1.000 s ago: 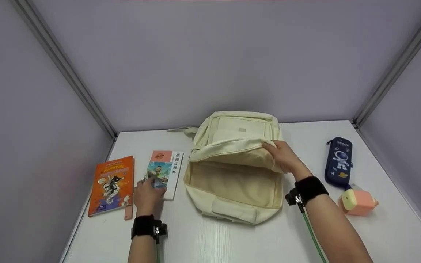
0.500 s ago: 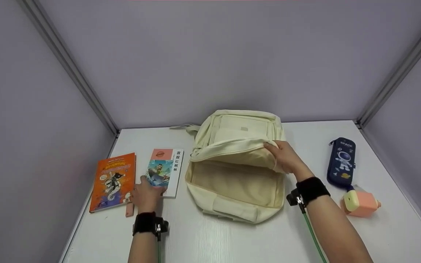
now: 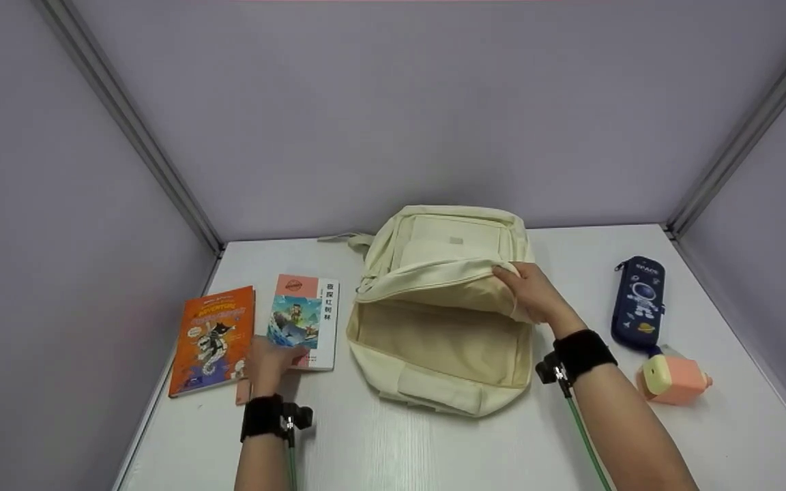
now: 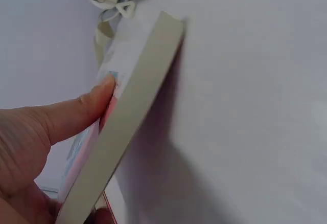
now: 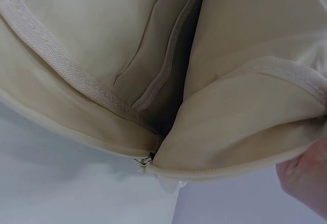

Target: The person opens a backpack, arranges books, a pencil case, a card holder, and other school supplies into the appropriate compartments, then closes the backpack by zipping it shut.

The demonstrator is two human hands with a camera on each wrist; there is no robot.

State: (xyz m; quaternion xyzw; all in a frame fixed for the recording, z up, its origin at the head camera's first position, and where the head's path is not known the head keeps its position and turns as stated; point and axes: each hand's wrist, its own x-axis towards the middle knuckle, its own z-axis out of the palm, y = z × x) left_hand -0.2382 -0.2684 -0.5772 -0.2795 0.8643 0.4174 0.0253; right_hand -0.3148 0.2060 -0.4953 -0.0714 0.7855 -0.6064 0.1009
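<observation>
My left hand (image 3: 267,365) holds the lower left edge of a paperback book (image 3: 295,320) with a blue and coral cover and a white strip. In the left wrist view the thumb lies on the cover, fingertips show beneath, and the book (image 4: 125,116) is tilted with its page edge towards me. A cream backpack (image 3: 437,392) lies unzipped at the middle of the table. My right hand (image 3: 533,293) pinches its raised flap at the right side. The right wrist view looks into the beige lining (image 5: 240,121), with part of the right hand (image 5: 309,180) at the flap's edge.
An orange book (image 3: 212,344) lies left of the left hand, with a small pink strip (image 3: 242,392) beside it, partly hidden. At the right are a dark blue space pencil case (image 3: 638,303) and a pink and yellow box-shaped object (image 3: 676,378). Grey walls enclose the table.
My left hand has taken hold of the paperback's left edge; its fingers have gone under and the book has shifted slightly left and tilted. The right hand keeps holding the flap.
</observation>
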